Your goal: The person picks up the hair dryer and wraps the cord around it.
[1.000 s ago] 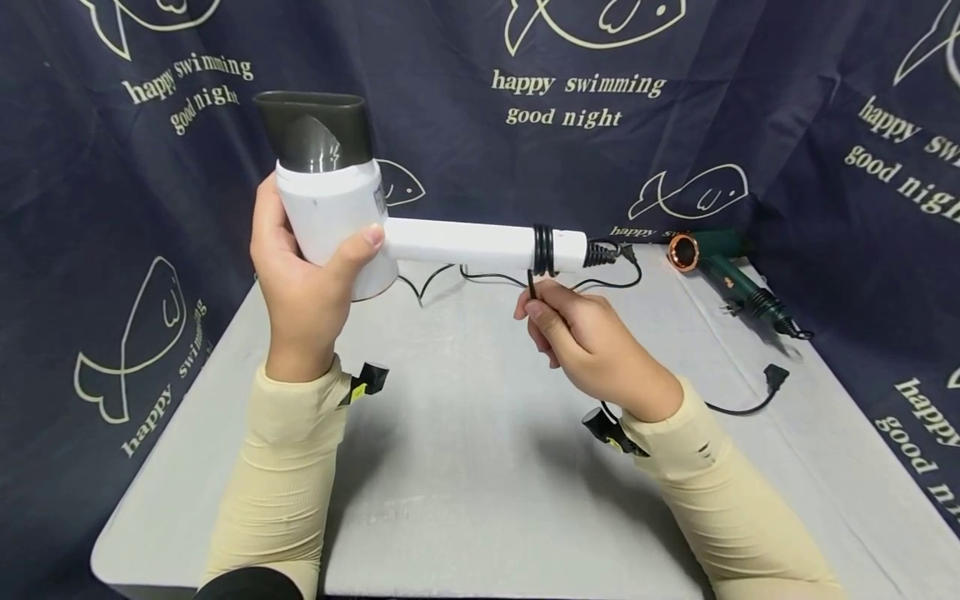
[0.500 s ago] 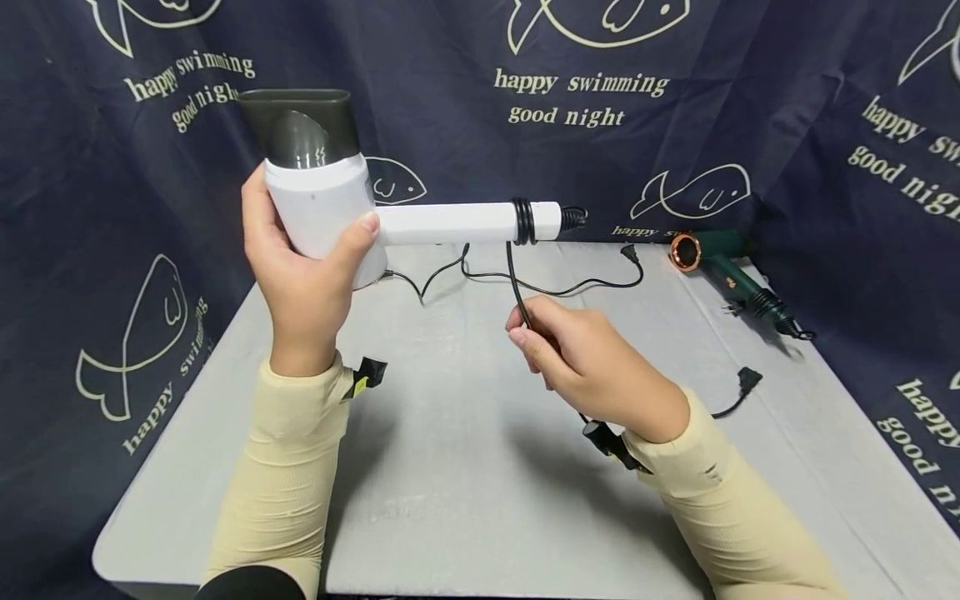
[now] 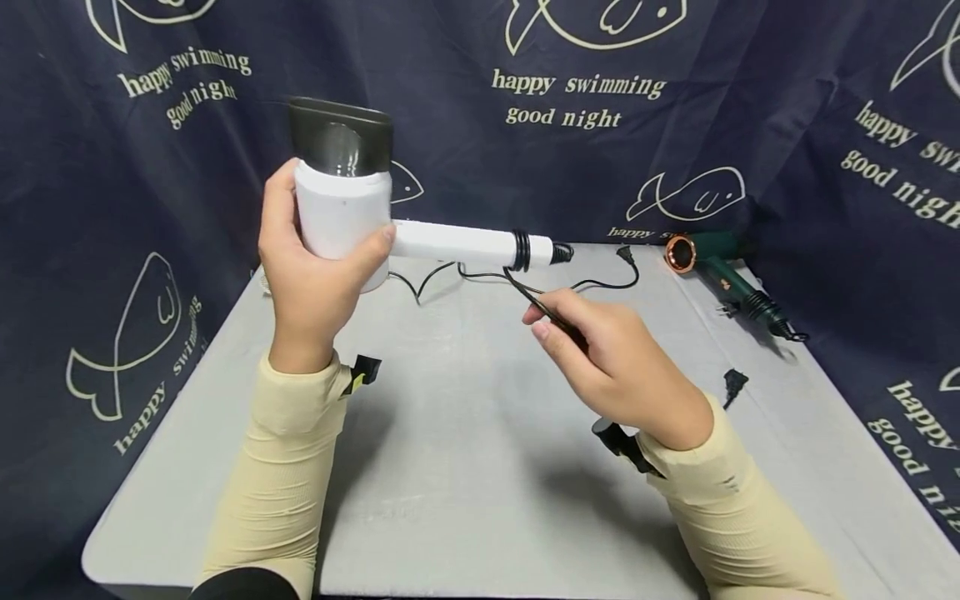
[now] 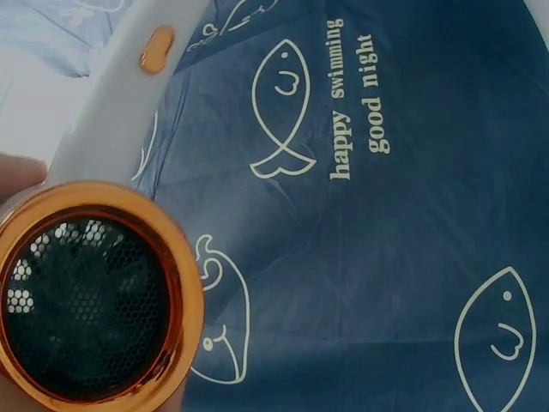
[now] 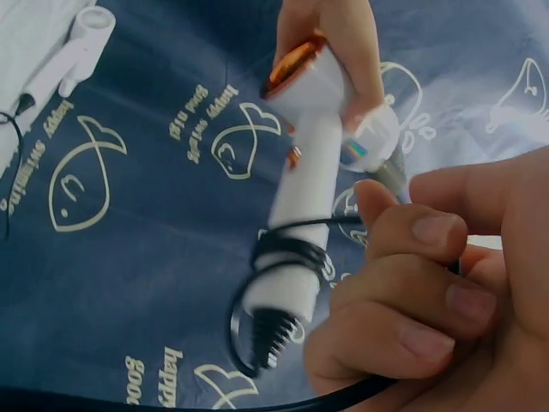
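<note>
In the head view my left hand grips a white hair dryer round its barrel, above the table. Its dark nozzle points up, and the handle reaches right. A copper-coloured ring frames the mesh end in the left wrist view. Several turns of black cord circle the handle near its ribbed end. My right hand holds the cord between thumb and curled fingers, below and right of the handle. The cord's plug shows beyond the right wrist.
A dark green hair dryer with a copper ring lies at the table's back right. Another white hair dryer lies off to the side in the right wrist view. A black cord with a plug runs along the back of the table.
The right hand has drawn the cord down and right, away from the handle. The held dryer moved left and up, then back right and down. The plug by the right wrist has shifted left.
</note>
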`<state>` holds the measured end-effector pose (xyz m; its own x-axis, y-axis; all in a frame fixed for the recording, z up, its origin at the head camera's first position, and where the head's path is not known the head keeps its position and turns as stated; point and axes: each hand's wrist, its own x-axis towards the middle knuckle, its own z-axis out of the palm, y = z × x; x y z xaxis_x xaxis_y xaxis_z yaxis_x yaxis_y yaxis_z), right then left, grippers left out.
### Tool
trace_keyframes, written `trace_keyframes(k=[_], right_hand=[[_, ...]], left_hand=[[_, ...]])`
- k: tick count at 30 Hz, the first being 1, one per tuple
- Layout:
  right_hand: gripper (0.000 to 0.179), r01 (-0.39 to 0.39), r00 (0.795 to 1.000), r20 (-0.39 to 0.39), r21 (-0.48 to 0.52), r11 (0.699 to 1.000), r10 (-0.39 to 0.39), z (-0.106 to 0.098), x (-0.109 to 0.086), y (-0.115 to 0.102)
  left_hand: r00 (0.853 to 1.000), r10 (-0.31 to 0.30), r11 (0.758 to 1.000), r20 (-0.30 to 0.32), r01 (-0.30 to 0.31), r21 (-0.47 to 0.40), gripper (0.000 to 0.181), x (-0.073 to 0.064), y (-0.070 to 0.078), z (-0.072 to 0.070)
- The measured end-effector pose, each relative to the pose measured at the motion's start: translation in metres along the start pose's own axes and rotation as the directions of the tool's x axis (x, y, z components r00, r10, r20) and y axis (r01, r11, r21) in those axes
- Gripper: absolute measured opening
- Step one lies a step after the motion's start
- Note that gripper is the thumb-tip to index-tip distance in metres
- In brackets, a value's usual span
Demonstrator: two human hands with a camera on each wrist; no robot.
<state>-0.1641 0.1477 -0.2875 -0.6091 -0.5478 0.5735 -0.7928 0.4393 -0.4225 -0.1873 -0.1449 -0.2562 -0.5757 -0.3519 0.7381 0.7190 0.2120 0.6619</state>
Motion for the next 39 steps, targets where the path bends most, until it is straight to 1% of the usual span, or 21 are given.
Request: trace_keyframes(k=[3,7,10,12,17,23,26,30,35,37,39], right_hand=[[0.013,0.022,0.998,-0.064,-0.006,1.000,-0.022,-0.005,-0.001,0.003],[0.011,0.054,0.989,-0.135,-0.029,0.998,-0.057,-0.011,0.000,0.007],[0.010,0.065,0.983,-0.170,-0.026,0.998,-0.069,-0.014,0.001,0.012],[0.009,0.067,0.980,-0.188,-0.017,0.998,-0.069,-0.015,0.002,0.015],[0.005,0.053,0.972,-0.228,0.000,0.999,-0.051,-0.018,0.004,0.024],[0.006,0.040,0.978,-0.205,0.053,0.998,-0.028,-0.018,0.005,0.034],[0.009,0.019,0.982,-0.191,0.101,0.995,0.001,-0.017,0.005,0.036],[0.014,-0.009,0.987,-0.158,0.188,0.982,0.039,-0.015,0.006,0.039],[0.015,-0.033,0.993,-0.099,0.268,0.963,0.061,-0.012,0.006,0.041],[0.015,-0.048,0.994,-0.074,0.306,0.951,0.074,-0.011,0.006,0.042],[0.016,-0.071,0.995,-0.043,0.358,0.931,0.092,-0.011,0.006,0.042]], left_hand=[[0.997,-0.053,0.998,0.056,0.051,0.045,0.068,-0.001,0.001,0.000],[0.984,-0.090,0.992,0.152,0.076,0.096,0.070,-0.002,0.002,0.000],[0.971,-0.110,0.991,0.214,0.091,0.098,0.072,-0.003,0.003,0.000],[0.962,-0.121,0.991,0.243,0.101,0.092,0.073,-0.003,0.003,0.000],[0.947,-0.132,0.991,0.293,0.115,0.075,0.073,-0.004,0.004,-0.001],[0.930,-0.105,0.994,0.351,0.102,0.026,0.072,-0.003,0.007,-0.001],[0.926,-0.088,0.995,0.367,0.101,-0.016,0.072,-0.003,0.009,-0.002],[0.930,-0.057,0.990,0.364,0.099,-0.098,0.075,-0.003,0.008,-0.004],[0.939,-0.003,0.983,0.344,0.066,-0.172,0.078,-0.002,-0.003,-0.006],[0.941,0.016,0.981,0.338,0.050,-0.186,0.080,-0.002,-0.008,-0.007],[0.943,0.027,0.979,0.331,0.042,-0.201,0.081,-0.001,-0.010,-0.007]])
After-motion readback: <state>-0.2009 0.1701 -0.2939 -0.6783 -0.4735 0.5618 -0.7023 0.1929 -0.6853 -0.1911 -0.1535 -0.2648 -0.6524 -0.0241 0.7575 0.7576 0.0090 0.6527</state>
